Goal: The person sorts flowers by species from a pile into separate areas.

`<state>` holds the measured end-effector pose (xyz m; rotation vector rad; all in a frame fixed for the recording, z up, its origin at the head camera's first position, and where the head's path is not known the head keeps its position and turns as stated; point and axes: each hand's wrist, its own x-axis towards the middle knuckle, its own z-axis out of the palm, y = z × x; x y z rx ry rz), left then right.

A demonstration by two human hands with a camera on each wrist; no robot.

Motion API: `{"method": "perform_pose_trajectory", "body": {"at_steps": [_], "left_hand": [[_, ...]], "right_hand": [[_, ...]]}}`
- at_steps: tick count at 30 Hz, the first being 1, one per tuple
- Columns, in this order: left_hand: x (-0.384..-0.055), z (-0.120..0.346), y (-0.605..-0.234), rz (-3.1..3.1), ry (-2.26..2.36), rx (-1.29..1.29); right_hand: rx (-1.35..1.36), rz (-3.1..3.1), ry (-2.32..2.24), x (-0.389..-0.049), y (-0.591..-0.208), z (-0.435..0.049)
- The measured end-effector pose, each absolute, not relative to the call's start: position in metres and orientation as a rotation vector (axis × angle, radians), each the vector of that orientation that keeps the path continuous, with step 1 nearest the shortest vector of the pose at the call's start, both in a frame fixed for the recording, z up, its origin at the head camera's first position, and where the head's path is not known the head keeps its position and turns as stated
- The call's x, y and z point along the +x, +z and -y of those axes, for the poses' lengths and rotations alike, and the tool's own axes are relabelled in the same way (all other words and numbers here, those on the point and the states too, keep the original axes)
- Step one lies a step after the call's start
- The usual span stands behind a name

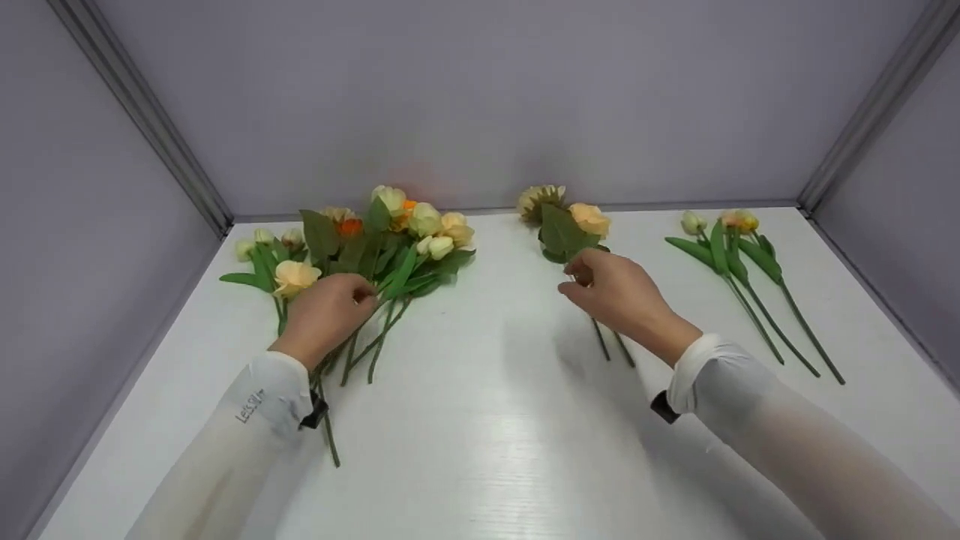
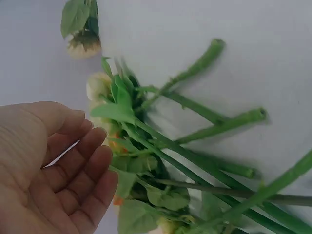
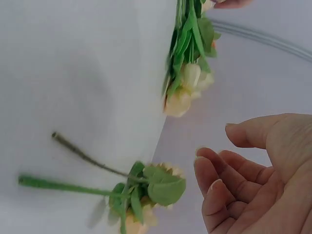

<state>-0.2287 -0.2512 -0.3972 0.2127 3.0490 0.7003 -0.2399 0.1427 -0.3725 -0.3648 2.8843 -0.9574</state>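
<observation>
My left hand [image 1: 330,311] hovers over a heap of artificial flowers [image 1: 352,251] at the left of the white table. Its fingers bend loosely, and the left wrist view shows nothing between thumb and fingers. A peach rose [image 1: 296,277] lies just behind that hand. Near two flowers with broad leaves, one a peach rose [image 1: 590,220] and the other a pale bloom [image 1: 540,202] turned away, is my right hand [image 1: 619,289]. Its thumb and fingertips stand apart with nothing held, as the right wrist view shows. It partly covers the two stems in the head view.
Several tulips [image 1: 735,247] with green stems lie side by side at the right of the table [image 1: 480,420]. Grey panel walls [image 1: 480,97] enclose the back and both sides. Stems from the left heap cross one another and point toward the front.
</observation>
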Motion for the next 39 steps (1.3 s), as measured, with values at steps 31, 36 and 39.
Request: {"method": "perform_pose_trajectory", "body": {"at_steps": [31, 36, 39], "left_hand": [[-0.255, 0.248, -0.401, -2.897, 0.755, 0.041], [-0.250, 0.244, -0.384, -2.855, 1.020, 0.079], [-0.248, 0.237, -0.370, -2.812, 1.177, 0.076]], "right_hand": [[-1.136, -2.750, -0.721, -0.170, -0.415, -0.046], [-1.053, -2.759, -0.836, -0.176, -0.408, -0.056], [-0.992, -2.762, -0.925, -0.181, -0.404, -0.063]]}}
